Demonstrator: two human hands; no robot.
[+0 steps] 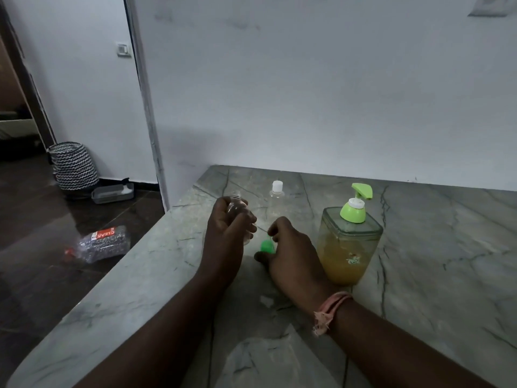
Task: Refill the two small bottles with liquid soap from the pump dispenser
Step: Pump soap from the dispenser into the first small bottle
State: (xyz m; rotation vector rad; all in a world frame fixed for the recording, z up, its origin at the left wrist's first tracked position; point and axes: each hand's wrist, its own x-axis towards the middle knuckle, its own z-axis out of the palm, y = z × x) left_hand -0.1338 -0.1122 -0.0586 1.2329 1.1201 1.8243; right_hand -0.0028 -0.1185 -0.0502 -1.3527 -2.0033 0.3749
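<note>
- The left hand (228, 228) is curled round a small clear plastic bottle (237, 212), holding it upright above the grey-green veined marble counter (436, 270); the bottle's threaded neck is bare and uncapped, and it looks empty.
- The right hand (291, 253) rests low on the counter just right of that bottle, its thumb and fingers closed on a small bright green cap (266, 245), which sits at or just above the stone; whether it touches cannot be told.
- A second small clear bottle with a white cap (277, 193) stands farther back on the counter, between the hands and the wall, still closed.
- The square clear pump dispenser with a lime-green pump head (349, 242) stands just right of the right hand, roughly half full of amber liquid soap; its spout points away to the right.
- Judged step: the first bottle has been opened and its cap is being set aside; no soap has gone into either bottle, so the task is at its beginning.
- The next move likely calls for the right hand to let go of the cap, for the left to bring the open neck directly under the spout, and for slow presses on the pump, since the narrow mouth leaves little margin and thick soap may run down the outside.
- On the dark floor to the left lie a crumpled clear wrapper with a red label (102, 245), a zigzag-patterned basket (74, 165) and a grey tray (113, 193).
</note>
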